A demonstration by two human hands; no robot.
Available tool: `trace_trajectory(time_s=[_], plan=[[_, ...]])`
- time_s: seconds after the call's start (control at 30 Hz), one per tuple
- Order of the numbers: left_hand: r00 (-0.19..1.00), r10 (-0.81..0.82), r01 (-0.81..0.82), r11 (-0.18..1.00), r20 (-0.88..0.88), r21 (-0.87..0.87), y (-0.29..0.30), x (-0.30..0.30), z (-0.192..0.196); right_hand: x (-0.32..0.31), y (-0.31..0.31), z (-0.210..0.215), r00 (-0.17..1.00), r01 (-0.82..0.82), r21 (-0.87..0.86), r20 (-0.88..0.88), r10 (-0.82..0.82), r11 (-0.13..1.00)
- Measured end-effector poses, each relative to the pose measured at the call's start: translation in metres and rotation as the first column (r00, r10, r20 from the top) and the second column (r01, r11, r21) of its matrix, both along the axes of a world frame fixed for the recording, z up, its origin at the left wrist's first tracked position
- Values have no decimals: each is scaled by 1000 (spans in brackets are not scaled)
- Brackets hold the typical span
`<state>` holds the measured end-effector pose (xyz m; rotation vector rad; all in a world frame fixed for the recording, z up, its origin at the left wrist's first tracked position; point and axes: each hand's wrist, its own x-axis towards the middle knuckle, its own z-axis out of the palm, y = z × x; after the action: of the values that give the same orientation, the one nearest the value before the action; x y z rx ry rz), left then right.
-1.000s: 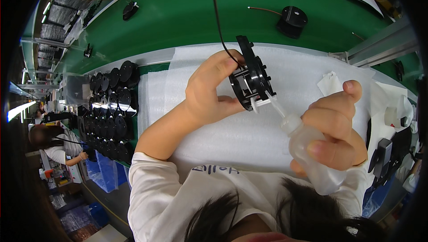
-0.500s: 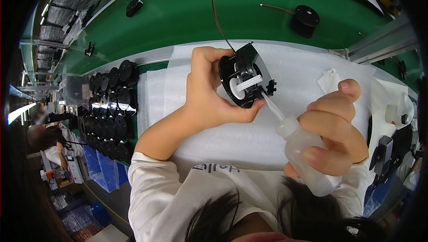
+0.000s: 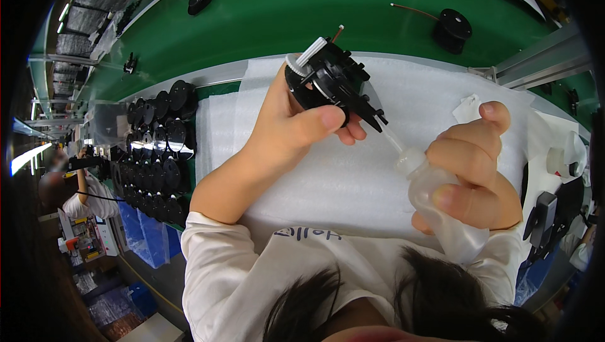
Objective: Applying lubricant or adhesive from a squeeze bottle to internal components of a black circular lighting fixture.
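"Fingers (image 3: 326, 119) of the left hand (image 3: 287, 131): what are they gripping?"

"Half-curled, they're holding a black geared assembly (image 3: 331, 80) above the white foam sheet (image 3: 372, 197). Its long axis is sloping down-right; its white gear shaft (image 3: 311, 53) is pointing up-right."

"And the right hand (image 3: 467, 165)?"

"It's wrapping a translucent squeeze bottle (image 3: 450, 232), 1 finger sticking up, the nozzle (image 3: 393, 140) aiming up-left at the assembly."

Bright, glaring lamp (image 3: 30, 157) left, curved edges
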<state>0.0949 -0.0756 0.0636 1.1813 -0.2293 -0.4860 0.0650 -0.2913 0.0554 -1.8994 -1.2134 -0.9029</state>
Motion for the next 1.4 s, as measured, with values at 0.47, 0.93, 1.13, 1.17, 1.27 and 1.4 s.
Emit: trace_trajectory(time_s=[0.47, 0.93, 1.13, 1.17, 1.27, 1.4], plan=[[744, 326, -668, 409, 584, 622, 38, 92, -41, 39, 21, -42, 161, 6, 716, -690, 706, 699], [625, 97, -779, 1, 775, 628, 112, 216, -29, 59, 25, -68, -15, 236, 729, -658, 753, 643], [685, 304, -684, -42, 661, 728, 156, 240, -83, 58, 25, -68, -6, 269, 735, -645, 764, 623], [678, 264, -701, -47, 686, 711, 161, 244, -93, 59, 27, -66, -13, 272, 735, -643, 766, 621], [672, 140, -718, -115, 727, 686, 150, 236, -91, 58, 27, -64, 26, 271, 722, -667, 745, 636], [651, 325, -635, -262, 686, 726, 127, 220, -62, 58, 26, -61, 16, 310, 731, -644, 765, 608]])
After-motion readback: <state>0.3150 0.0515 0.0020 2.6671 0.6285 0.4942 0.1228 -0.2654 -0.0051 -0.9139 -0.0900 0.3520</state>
